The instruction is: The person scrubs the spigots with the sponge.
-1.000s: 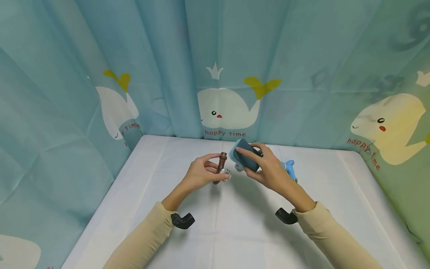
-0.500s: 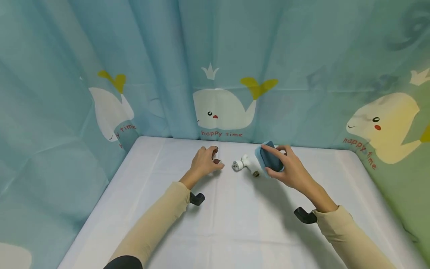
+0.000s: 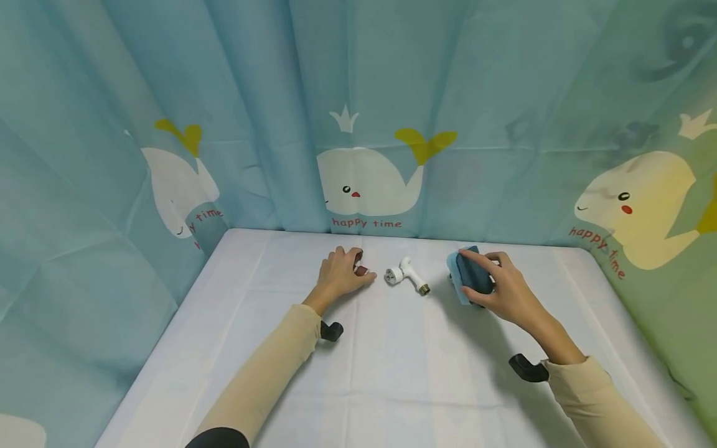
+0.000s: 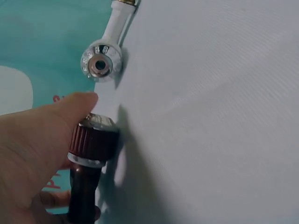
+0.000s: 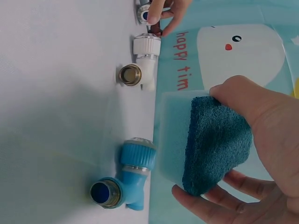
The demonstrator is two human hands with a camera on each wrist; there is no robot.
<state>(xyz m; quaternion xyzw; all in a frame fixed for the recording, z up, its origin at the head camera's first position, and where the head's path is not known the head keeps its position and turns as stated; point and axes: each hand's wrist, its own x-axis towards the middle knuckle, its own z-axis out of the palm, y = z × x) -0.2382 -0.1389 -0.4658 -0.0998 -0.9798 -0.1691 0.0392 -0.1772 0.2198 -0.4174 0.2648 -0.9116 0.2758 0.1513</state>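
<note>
Two hands are at work on the white table (image 3: pixel 392 373). The left hand (image 3: pixel 338 277) rests on the table with its fingers curled round a dark red-brown tap piece (image 4: pixel 88 163). That piece is round like a short stick, with a ridged collar and a shiny metal ring. The right hand (image 3: pixel 504 289) holds a sponge (image 3: pixel 470 274), pinched between the thumb and the other fingers. The sponge is soft light blue foam with a dark, rough, scratchy side.

Between the hands lies a small white tap (image 3: pixel 406 274), smooth plastic with a brass-colored open end. Nobody is touching it. A blue tap (image 5: pixel 124 179) of the same shape lies just under the sponge; the head view does not show it.

It looks like a wiping job, and the sponge is now down by the blue tap. The next move would likely need the right hand to press the sponge on that tap, or the left hand to lift it up for rubbing.

Behind the table hangs a thin teal curtain (image 3: pixel 504 112) with white whales on it.
</note>
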